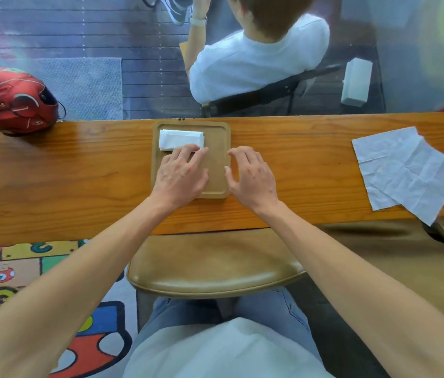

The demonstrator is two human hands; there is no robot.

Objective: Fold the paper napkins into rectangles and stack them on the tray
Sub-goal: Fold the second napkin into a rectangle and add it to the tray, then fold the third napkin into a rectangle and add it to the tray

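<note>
Stool nearest, under the arms. L hand fingers lying flat, pressing folded napkins at tray far-left. R hand hovering relaxed, gripping nothing. Risk: L fingers dragging top napkin, skewing stack.

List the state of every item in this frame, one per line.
folded napkin: folded into a rectangle, lying in the tray's far left corner
tray: flat on the table, holds one napkin
left hand: fingers straight, tips on the folded napkin's near edge
right hand: open, fingers spread at the tray's right rim, holds nothing
loose napkins: unfolded, overlapping, far right on the table
helmet: resting at the table's left end
</note>
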